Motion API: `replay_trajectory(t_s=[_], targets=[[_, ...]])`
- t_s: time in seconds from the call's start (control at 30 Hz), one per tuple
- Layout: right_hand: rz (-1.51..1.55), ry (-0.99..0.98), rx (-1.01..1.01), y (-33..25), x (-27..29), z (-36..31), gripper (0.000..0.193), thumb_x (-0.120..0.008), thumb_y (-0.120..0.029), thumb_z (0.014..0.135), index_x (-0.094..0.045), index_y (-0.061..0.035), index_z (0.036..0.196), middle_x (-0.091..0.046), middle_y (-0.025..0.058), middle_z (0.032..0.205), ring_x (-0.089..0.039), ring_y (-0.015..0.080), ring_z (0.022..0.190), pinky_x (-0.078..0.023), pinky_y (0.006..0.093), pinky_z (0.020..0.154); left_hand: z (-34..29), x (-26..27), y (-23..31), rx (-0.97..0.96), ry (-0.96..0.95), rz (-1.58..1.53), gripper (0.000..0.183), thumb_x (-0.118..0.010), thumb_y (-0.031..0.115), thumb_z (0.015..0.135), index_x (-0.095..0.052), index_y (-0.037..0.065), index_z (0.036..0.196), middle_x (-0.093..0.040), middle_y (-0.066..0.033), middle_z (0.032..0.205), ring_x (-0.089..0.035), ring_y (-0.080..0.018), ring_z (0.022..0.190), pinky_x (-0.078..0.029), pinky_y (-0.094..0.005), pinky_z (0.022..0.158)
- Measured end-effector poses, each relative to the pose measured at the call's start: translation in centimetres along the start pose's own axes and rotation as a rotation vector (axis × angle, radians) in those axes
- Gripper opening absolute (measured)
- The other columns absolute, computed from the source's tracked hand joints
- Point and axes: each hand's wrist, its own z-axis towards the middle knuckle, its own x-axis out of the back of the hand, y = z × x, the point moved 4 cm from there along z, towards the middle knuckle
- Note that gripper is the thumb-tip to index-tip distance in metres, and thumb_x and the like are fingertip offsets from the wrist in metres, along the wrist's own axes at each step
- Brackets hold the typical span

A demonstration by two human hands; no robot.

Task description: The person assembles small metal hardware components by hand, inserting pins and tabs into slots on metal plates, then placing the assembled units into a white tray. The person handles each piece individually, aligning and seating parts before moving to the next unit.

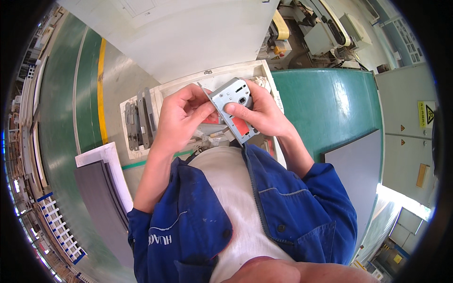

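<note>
A silver mortise lock [230, 98] with a red label on its flat case is held up in front of my chest, tilted, its long front plate facing left. My right hand [266, 113] grips the case from the right, thumb lying across its face and fingers behind. At the front plate, my left hand [181, 115] is closed, thumb and curled fingers pinching at the plate's edge; the fingertips are partly hidden. Beneath both hands lies a shallow white wooden tray [177, 82] with small parts in it, largely covered by my hands and the lock.
Grey metal strips [141, 118] lie at the tray's left side. Dark panels [101, 203] stand lower left, and a grey board [354, 165] rests on the green surface [325, 101] at right. A white cabinet [188, 37] rises behind the tray; machinery [325, 35] stands far right.
</note>
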Motion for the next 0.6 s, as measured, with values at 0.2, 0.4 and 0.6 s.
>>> replay_trajectory(t_s=[0.2, 0.4, 0.6], targets=[[-0.133, 0.003, 0.022, -1.5, 0.3, -0.1, 0.037, -0.074, -0.023, 0.094, -0.061, 0.0025, 0.118, -0.068, 0.0060, 0.100, -0.061, 0.0117, 0.092, -0.052, 0.0295, 0.081, -0.1, -0.5, -0.3, -0.081, -0.040, -0.087, 0.017, -0.060, -0.002, 0.099, -0.060, -0.005, 0.116, -0.068, -0.0107, 0.106, -0.068, -0.0153, 0.096, -0.061, -0.0325, 0.085], [-0.111, 0.059, 0.070, -2.8, 0.1, -0.5, 0.040, -0.073, -0.028, 0.093, -0.063, 0.0058, 0.112, -0.071, 0.0180, 0.091, -0.067, 0.0219, 0.082, -0.053, 0.0359, 0.076, -0.2, -0.6, -1.4, -0.094, -0.012, -0.228, 0.024, -0.058, 0.008, 0.103, -0.060, -0.005, 0.123, -0.068, -0.0098, 0.105, -0.066, -0.0148, 0.091, -0.056, -0.0308, 0.078], [-0.173, 0.158, 0.108, -3.7, 0.2, -0.3, 0.044, -0.073, -0.032, 0.091, -0.062, 0.0066, 0.107, -0.068, 0.0192, 0.075, -0.067, 0.0257, 0.065, -0.051, 0.0358, 0.059, -0.3, -0.2, -0.7, -0.164, -0.061, -0.390, 0.026, -0.056, 0.011, 0.105, -0.062, -0.006, 0.124, -0.070, -0.0132, 0.102, -0.064, -0.0190, 0.086, -0.053, -0.0351, 0.078]])
